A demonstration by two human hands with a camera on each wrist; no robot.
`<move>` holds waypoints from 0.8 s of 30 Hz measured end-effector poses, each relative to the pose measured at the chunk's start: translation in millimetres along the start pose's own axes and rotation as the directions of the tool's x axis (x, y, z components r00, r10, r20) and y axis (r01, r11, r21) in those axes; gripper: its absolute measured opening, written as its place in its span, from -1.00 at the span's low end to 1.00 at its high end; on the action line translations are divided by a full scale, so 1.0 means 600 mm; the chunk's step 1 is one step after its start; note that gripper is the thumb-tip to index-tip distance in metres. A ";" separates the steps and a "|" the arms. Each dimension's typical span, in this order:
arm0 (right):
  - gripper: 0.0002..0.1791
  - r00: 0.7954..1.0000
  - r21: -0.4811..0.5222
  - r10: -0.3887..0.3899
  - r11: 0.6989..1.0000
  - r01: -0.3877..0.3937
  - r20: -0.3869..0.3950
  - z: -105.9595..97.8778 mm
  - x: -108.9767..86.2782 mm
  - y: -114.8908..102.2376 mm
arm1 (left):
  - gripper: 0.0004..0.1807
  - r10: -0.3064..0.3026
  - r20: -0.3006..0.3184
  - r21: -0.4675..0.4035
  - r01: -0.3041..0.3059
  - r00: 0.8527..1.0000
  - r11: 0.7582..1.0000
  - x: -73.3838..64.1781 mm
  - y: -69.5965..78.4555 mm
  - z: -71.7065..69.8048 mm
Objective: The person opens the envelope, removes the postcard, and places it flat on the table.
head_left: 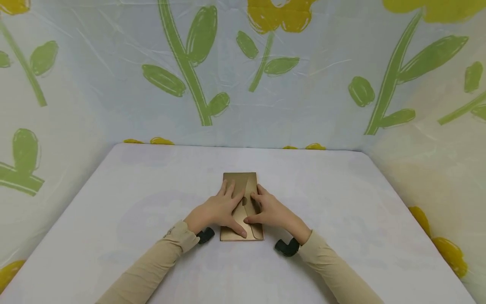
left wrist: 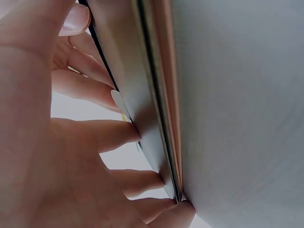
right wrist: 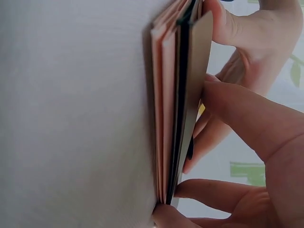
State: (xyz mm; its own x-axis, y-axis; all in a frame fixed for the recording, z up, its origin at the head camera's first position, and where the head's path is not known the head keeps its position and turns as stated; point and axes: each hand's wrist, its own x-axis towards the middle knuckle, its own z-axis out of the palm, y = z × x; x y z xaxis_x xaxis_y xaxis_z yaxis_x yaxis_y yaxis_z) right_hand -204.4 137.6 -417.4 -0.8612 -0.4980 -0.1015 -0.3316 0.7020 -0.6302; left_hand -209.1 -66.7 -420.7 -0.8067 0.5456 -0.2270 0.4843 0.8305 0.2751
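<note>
A gold envelope-like folder (head_left: 240, 177) lies flat on the table, its flap (head_left: 256, 230) on the right side with a dark round spot near the flap's edge. The wrist views show its side as stacked pinkish and dark layers (right wrist: 159, 118). My left hand (head_left: 219, 209) rests on the folder's left part, fingers spread, thumb on the lower front. One left fingertip (left wrist: 183, 211) meets its side at the table. With the right hand (head_left: 275, 211) I touch the flap near its edge; the right thumb (right wrist: 228, 97) lies on the face, another fingertip against the side.
The white table (head_left: 152, 181) reaches out on all sides of the folder. Behind and beside it hang pale sheets (head_left: 322, 84) printed with yellow flowers and green leaves. A black device (head_left: 288, 248) sits at each wrist.
</note>
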 end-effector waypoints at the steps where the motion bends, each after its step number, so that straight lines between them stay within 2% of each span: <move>1: 0.00 1.000 0.002 0.003 1.000 -0.003 0.003 0.000 0.000 0.001 | 0.44 0.000 0.001 0.000 0.000 1.000 1.000 0.001 0.000 0.000; 24: 0.04 1.000 0.000 -0.002 1.000 0.002 0.028 0.000 -0.004 0.004 | 0.47 -0.018 0.016 0.037 0.017 1.000 0.999 0.001 0.003 0.001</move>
State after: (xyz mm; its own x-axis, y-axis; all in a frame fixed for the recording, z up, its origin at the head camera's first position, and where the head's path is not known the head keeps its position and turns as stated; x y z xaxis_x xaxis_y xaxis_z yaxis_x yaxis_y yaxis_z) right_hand -203.4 140.5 -418.7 -0.8495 -0.5133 -0.1221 -0.3332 0.7013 -0.6302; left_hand -208.7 -64.7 -421.0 -0.8098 0.5324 -0.2467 0.4824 0.8434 0.2365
